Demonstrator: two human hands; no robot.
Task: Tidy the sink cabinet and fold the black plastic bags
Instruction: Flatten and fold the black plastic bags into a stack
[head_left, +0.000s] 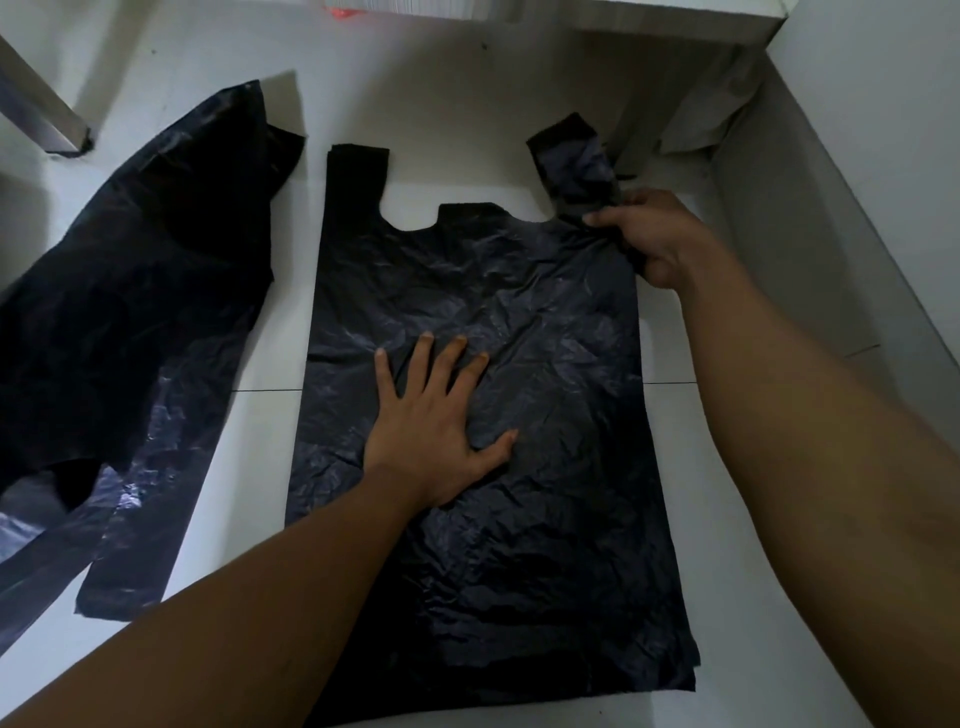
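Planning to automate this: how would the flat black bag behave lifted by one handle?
Probably floppy: the black bag is thin, creased, its handle crumpled in the right hand's grip. Likely light. May slide on the smooth floor; the left hand pins it.

On the floor (244, 312), counted:
- One black plastic bag (519, 519) spread flat, mid-floor.
- Two handle loops on it: left loop (358, 171), right loop (576, 156).
- One heap of black plastic (130, 286) at the floor's left edge; how many bags are in it cannot be told.
- Two hands: left hand (431, 431), right hand (654, 239).
- One metal leg (36, 109), far left corner.
- One pale crumpled sheet (711, 114), far right corner.
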